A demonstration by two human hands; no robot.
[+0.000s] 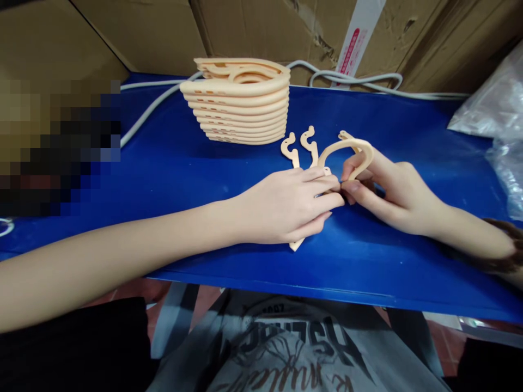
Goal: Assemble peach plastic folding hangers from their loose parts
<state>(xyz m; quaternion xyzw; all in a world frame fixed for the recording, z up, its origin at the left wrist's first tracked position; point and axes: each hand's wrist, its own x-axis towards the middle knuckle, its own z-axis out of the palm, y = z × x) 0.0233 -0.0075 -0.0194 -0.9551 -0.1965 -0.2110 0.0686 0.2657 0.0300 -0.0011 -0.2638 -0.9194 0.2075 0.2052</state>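
Observation:
My right hand [378, 185] pinches a cream plastic clothes hanger part [365, 151] with a curved, loop-like arm between thumb and fingers. Beside it, my left hand [296, 204] lies palm down with bent fingers closed over hanger parts. Its fingertips meet those of my right hand. Beyond the left knuckles poke out two hooks [291, 151], [309, 142] of the same cream plastic. A pale end [297, 245] shows below the left palm. What lies under that palm is mostly hidden. Farther back stands a neat stack of cream hanger parts [241, 103].
All this lies on a blue table [171, 179]. A white cable [153, 111] runs along its back, before cardboard boxes [253, 30]. Clear plastic bags [490, 98] are at the right edge. A pixelated patch covers part of the left side.

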